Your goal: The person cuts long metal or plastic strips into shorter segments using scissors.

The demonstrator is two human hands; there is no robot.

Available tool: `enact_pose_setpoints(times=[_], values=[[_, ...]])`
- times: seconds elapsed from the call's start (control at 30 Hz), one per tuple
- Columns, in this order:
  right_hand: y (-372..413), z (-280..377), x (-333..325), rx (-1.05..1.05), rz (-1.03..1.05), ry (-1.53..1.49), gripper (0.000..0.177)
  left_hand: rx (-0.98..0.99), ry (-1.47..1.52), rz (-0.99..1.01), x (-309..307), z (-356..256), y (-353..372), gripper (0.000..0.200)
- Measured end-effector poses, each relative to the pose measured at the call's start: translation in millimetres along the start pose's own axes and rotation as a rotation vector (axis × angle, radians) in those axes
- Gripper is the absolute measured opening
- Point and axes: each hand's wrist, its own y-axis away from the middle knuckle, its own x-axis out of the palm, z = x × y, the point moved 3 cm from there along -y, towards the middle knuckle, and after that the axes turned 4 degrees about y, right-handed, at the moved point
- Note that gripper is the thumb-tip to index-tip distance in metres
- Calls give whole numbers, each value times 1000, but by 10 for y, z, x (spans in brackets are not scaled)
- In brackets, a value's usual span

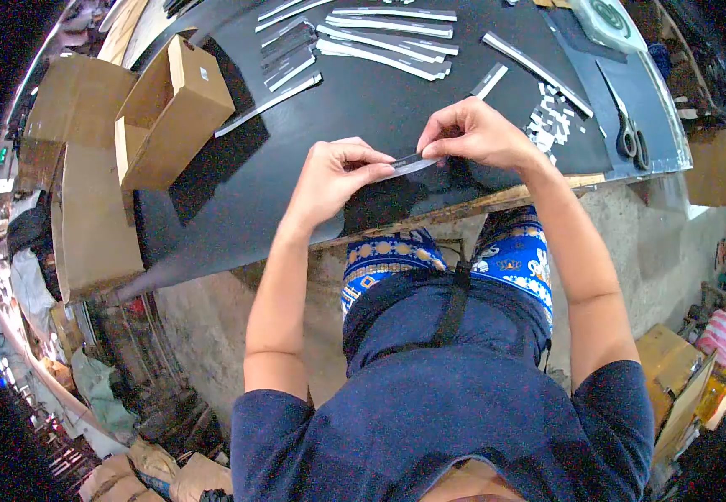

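Observation:
A short black-and-white strip (414, 166) is stretched between my two hands, just above the table's near edge. My left hand (339, 174) pinches its left end between thumb and fingers. At the other end, the thumb and fingertips of my right hand (473, 136) are closed on the strip. Beyond my hands lie several similar long strips (388, 50) in loose rows. A shorter strip piece (490, 81) and one long strip (539, 74) rest past my right hand. Small white cut pieces (549, 117) are heaped beside my right wrist.
Black-handled scissors (626, 138) lie at the right on the dark table (237, 201). An open cardboard box (175, 109) stands at the left, beside larger cardboard sheets (87, 209). At the far right is a clear plastic-wrapped coil (610, 21). Another cardboard box (668, 360) sits on the floor.

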Motion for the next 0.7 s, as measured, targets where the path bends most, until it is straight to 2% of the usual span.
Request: enact_pose_setpoints(times=[0.07,0.1,0.13,0.23,0.27,0.33,0.4,0.47,0.53,0.6,0.63,0.67,0.7], values=[[56,44,-2,166,61,-483,11,-245,450,166,-33,26,-10,16],[62,-20,-1,144,79,-522,22,-297,529,214,-53,43,-7,14],[75,-31,13,143,79,-519,22,-294,529,213,-49,32,-11,14],[166,-60,97,84,65,-880,35,-332,678,207,25,15,13,16],[182,-73,151,85,62,-879,35,-306,770,227,59,8,14,19],[203,-32,298,10,86,-1299,33,-276,862,250,157,12,11,23],[207,-10,394,-37,97,-1391,30,-303,1117,280,310,15,7,31],[213,49,452,-125,39,-1588,28,-312,1237,307,420,-21,21,33],[208,92,414,-187,35,-1607,27,-267,1294,319,446,13,-11,31],[225,45,294,-85,-81,-1361,26,-314,1031,222,327,-14,-22,29],[270,49,225,-10,-128,-1230,26,-369,965,203,261,-38,-11,26],[307,67,149,-11,-134,-1225,26,-411,989,181,198,-37,-6,23],[337,68,71,36,-150,-952,23,-394,901,158,150,-62,8,21]])
